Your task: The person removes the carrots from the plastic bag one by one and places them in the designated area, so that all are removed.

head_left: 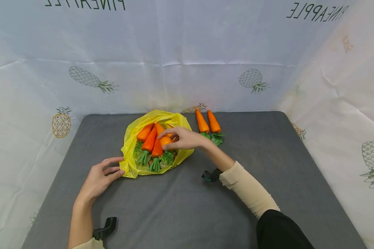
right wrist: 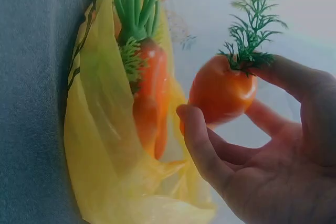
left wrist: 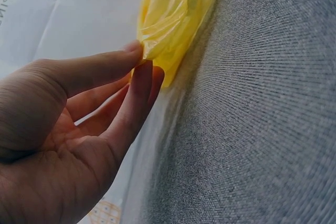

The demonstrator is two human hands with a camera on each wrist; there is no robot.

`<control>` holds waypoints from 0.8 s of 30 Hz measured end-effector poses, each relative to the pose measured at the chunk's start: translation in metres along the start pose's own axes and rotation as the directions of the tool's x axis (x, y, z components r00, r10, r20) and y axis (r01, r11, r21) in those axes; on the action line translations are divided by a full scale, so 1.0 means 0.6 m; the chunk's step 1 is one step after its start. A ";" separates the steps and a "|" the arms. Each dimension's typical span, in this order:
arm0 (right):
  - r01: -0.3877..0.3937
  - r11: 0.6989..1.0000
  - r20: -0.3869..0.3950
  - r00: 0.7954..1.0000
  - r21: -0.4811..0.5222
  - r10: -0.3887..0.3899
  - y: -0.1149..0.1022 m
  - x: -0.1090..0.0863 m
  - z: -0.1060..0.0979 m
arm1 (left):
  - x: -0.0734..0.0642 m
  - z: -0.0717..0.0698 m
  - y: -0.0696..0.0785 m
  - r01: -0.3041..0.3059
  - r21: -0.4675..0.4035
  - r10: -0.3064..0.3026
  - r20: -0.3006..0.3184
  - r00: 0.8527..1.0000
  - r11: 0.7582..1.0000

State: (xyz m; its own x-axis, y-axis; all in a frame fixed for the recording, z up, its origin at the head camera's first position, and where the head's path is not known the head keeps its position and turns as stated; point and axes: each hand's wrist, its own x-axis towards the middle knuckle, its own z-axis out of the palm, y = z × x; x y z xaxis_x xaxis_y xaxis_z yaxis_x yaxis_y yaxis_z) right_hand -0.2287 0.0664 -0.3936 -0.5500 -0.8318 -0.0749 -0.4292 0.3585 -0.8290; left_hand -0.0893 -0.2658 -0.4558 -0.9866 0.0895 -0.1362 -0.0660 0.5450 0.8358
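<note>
A yellow plastic bag [head_left: 128, 138] lies with its mouth spread wide, several orange carrots [head_left: 149, 141] with green tops inside. At its near left corner, my left hand [head_left: 98, 178] pinches the bag's edge between thumb and fingers; the left wrist view shows the gathered yellow film [left wrist: 165, 30] at the fingertips. Over the bag's right side my right hand [head_left: 184, 138] holds an orange carrot [head_left: 166, 141] near its top. In the right wrist view this carrot [right wrist: 218, 93] appears end-on, with feathery green leaves, between thumb and fingertips. Its tip is hidden there.
Two more carrots [head_left: 214, 122] with leafy tops lie side by side at the table's back edge, right of the bag. Grey cloth covers the table [head_left: 174, 214]. White pineapple-print sheets [head_left: 180, 41] hang behind and at both sides. Black straps' mounts [head_left: 105, 228] sit at both wrists.
</note>
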 end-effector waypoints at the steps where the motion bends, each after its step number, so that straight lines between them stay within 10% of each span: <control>1: 0.006 1.000 0.012 1.000 -0.002 -0.006 -0.003 -0.005 0.000 | 0.000 0.000 0.000 0.000 0.003 0.000 0.000 1.000 1.000; 24: -0.034 0.999 -0.162 0.986 0.033 0.039 -0.016 -0.122 -0.056 | 0.000 -0.001 -0.001 -0.004 0.015 0.004 -0.013 1.000 1.000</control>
State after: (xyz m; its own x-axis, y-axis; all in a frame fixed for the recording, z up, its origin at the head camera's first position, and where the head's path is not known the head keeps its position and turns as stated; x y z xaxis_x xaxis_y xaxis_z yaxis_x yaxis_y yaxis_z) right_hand -0.2087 0.1382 -0.3617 -0.6754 -0.7373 -0.0164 -0.3865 0.3729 -0.8435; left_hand -0.0893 -0.2665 -0.4562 -0.9887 0.0807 -0.1261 -0.0601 0.5576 0.8280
